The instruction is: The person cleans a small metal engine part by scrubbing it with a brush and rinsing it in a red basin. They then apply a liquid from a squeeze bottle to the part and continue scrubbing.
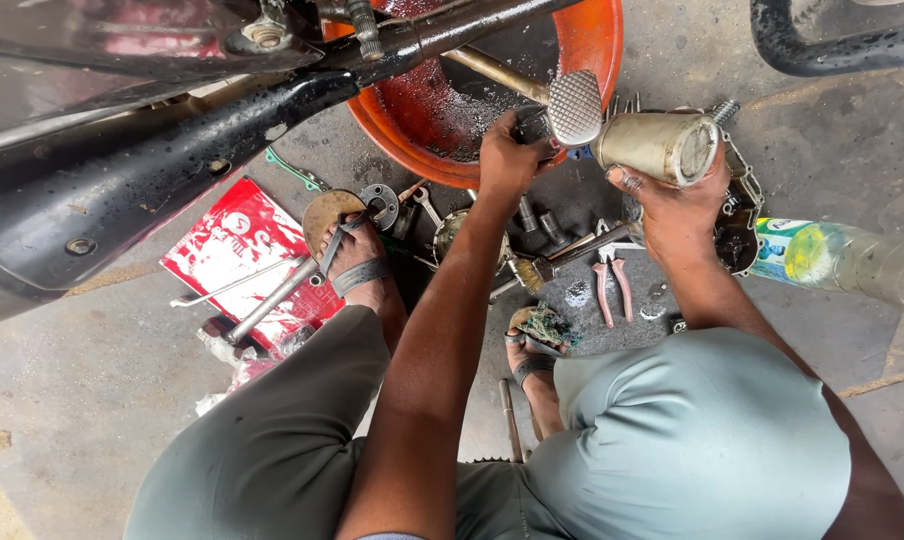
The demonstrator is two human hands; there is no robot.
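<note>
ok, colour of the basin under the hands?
Orange basin, dark and oily inside; the head view shows it, just beyond the left hand.

Round orange plastic basin (592,40) holding dark oily liquid; flat red printed carton (234,245) on concrete; red-handled pliers (612,285); clear plastic bottle with green label (852,262) lying sideways; bristle brush (532,270) beside scattered sockets.

A flat red package with white markings (240,250) lies on the concrete floor at the left, under a metal rod and beside the person's sandalled foot. At the right edge a clear plastic bottle (862,262) lies on its side, its label (787,247) green, yellow and white, wrapped round the end nearest the person's right hand (678,208).
</note>
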